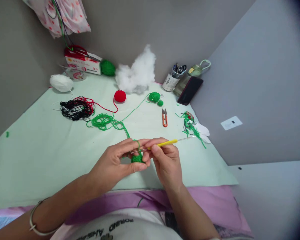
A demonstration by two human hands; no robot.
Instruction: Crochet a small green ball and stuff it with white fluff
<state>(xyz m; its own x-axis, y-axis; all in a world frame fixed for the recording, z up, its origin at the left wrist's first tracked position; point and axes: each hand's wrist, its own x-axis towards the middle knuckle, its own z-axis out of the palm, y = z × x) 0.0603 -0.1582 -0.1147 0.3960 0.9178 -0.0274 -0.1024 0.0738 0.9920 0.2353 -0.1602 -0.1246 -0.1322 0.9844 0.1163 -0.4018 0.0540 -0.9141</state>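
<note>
Between thumb and fingers, my left hand (117, 160) pinches a small green crochet piece (137, 158), and green yarn runs up over its fingers. My right hand (166, 156) grips a crochet hook (168, 143) by its yellow handle. The hook's metal tip lies at the top of the green piece, against a loop of yarn. From there the strand leads back to a loose green yarn tangle (103, 121) and on to a green yarn ball (154, 97). Both hands are close together above the table's front part.
Orange thread snips (164, 118) lie beyond my right hand. Around the table are a red yarn ball (120, 96), black yarn (76, 109), white stuffing (137, 73), white yarn (61, 83), a phone (190, 90), a pen cup (171, 82) and yarn scraps (190, 126). Grey walls border the table.
</note>
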